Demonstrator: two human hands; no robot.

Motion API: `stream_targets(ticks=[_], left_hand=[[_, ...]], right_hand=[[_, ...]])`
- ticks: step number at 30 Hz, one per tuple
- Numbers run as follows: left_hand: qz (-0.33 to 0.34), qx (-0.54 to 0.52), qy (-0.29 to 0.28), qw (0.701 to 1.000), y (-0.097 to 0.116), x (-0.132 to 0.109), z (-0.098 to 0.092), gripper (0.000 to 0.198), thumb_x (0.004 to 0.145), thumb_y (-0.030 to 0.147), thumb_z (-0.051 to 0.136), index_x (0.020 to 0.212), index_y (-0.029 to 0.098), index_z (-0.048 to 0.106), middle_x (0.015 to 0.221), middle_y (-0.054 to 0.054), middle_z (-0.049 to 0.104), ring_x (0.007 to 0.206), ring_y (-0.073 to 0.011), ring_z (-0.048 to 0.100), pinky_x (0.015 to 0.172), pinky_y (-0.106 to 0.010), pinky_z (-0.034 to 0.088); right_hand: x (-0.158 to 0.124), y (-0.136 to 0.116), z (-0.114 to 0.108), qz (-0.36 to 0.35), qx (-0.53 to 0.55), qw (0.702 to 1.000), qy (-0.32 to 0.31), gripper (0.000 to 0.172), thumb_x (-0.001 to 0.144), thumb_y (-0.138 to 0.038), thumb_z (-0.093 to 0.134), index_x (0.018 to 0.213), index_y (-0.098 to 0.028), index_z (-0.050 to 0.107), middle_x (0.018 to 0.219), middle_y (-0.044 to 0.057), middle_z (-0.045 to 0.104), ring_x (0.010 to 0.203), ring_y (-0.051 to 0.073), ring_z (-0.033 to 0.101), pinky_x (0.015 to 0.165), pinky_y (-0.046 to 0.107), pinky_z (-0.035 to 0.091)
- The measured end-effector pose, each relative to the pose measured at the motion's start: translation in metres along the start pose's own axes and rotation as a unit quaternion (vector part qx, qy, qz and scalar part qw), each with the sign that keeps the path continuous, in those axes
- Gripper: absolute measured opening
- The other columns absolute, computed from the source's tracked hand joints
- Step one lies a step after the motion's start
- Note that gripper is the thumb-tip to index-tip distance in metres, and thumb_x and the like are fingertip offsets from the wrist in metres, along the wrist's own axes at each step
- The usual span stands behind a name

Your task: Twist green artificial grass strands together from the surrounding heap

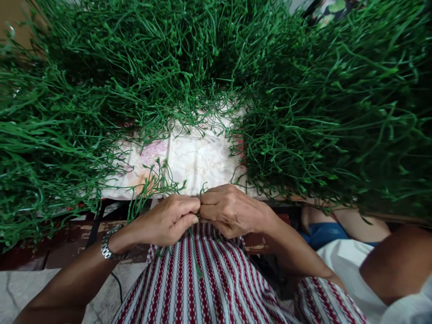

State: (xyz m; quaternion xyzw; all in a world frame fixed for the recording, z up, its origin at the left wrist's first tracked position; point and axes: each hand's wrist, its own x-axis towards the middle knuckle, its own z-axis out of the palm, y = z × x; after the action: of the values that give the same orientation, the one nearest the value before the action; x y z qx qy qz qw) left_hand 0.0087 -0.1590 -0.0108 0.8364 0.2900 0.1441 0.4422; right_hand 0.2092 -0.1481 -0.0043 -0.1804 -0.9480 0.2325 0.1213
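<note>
My left hand (170,219) and my right hand (229,209) meet knuckle to knuckle over my lap, both closed in a pinch. Thin green plastic stems (158,180) fan out from between the fingers of my left hand, and one stem (195,258) hangs down onto my red-and-white striped skirt (202,283). A small green tip (203,188) sticks up above my right hand. My left wrist wears a metal watch (108,245).
Big heaps of green artificial stems (337,112) surround a pale floral cloth (199,157) in front of me, left, back and right. Another person's knee and blue garment (324,231) sit at the right. Tiled floor (20,288) shows at lower left.
</note>
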Motion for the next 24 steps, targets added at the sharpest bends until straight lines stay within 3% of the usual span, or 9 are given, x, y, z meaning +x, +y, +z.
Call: stream_targets(ticks=[6, 9, 12, 18, 24], left_hand=[[-0.043, -0.101, 0.022, 0.994, 0.001, 0.0, -0.006, 0.024, 0.082, 0.018, 0.042, 0.06, 0.018, 0.033, 0.056, 0.005, 0.034, 0.053, -0.0084, 0.032, 0.049, -0.023, 0.024], [-0.054, -0.12, 0.049, 0.99, 0.002, 0.0, -0.007, 0.023, 0.082, 0.02, 0.043, 0.061, 0.018, 0.035, 0.056, 0.006, 0.033, 0.053, -0.0081, 0.03, 0.049, -0.022, 0.024], [-0.066, -0.163, 0.063, 0.982, 0.003, 0.001, -0.003, 0.024, 0.082, 0.023, 0.046, 0.061, 0.018, 0.036, 0.055, 0.006, 0.033, 0.052, -0.0078, 0.03, 0.048, -0.021, 0.024], [-0.103, -0.217, 0.049, 0.969, 0.005, 0.0, 0.006, 0.024, 0.079, 0.02, 0.045, 0.058, 0.017, 0.036, 0.054, 0.005, 0.035, 0.051, -0.007, 0.03, 0.048, -0.02, 0.024], [-0.122, -0.157, 0.029, 0.98, 0.004, 0.0, 0.014, 0.014, 0.071, 0.012, 0.037, 0.058, 0.017, 0.035, 0.056, 0.005, 0.031, 0.053, -0.0075, 0.027, 0.049, -0.021, 0.022]], right_hand=[[0.002, 0.002, 0.003, 0.005, -0.011, 0.998, 0.062, 0.018, 0.084, -0.015, 0.043, 0.066, -0.018, 0.047, 0.066, 0.0, 0.045, 0.058, 0.011, 0.039, 0.054, 0.024, 0.03], [0.002, 0.002, 0.009, 0.026, 0.025, 0.993, 0.115, 0.025, 0.09, -0.026, 0.042, 0.068, -0.017, 0.047, 0.065, 0.0, 0.044, 0.058, 0.01, 0.04, 0.054, 0.023, 0.032], [0.001, 0.001, 0.014, 0.034, 0.067, 0.989, 0.13, 0.026, 0.092, -0.03, 0.042, 0.07, -0.016, 0.047, 0.066, 0.0, 0.044, 0.059, 0.01, 0.041, 0.054, 0.022, 0.033], [0.002, 0.0, 0.013, 0.004, 0.085, 0.992, 0.095, 0.03, 0.092, -0.029, 0.043, 0.065, -0.016, 0.044, 0.063, -0.002, 0.041, 0.058, 0.009, 0.04, 0.055, 0.021, 0.032], [0.005, 0.0, 0.005, 0.002, 0.039, 0.999, -0.008, 0.018, 0.081, -0.014, 0.046, 0.063, -0.017, 0.046, 0.065, -0.001, 0.045, 0.059, 0.009, 0.041, 0.053, 0.023, 0.029]])
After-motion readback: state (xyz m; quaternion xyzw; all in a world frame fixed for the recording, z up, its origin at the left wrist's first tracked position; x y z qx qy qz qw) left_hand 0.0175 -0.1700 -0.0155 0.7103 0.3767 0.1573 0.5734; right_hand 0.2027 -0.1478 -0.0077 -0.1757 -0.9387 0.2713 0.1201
